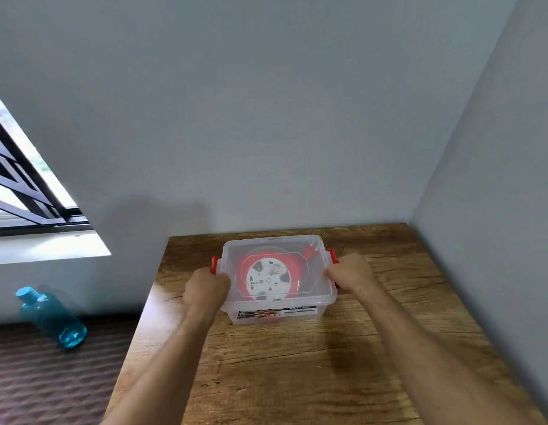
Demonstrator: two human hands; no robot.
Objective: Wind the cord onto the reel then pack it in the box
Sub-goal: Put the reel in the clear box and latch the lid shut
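A clear plastic box (315,299) with its lid on stands on the wooden table near the back wall. Through the lid I see the red cord reel (268,274) with its white socket face lying flat inside, and the red plug (309,252) at the box's far right corner. My left hand (206,286) is closed over the box's left side at the red latch (214,264). My right hand (349,273) is closed over the right side at the other red latch (333,256).
The wooden table (297,363) fits into a room corner, with walls behind and to the right. A blue water bottle (52,317) stands on the dark floor at the left, below a barred window (21,185).
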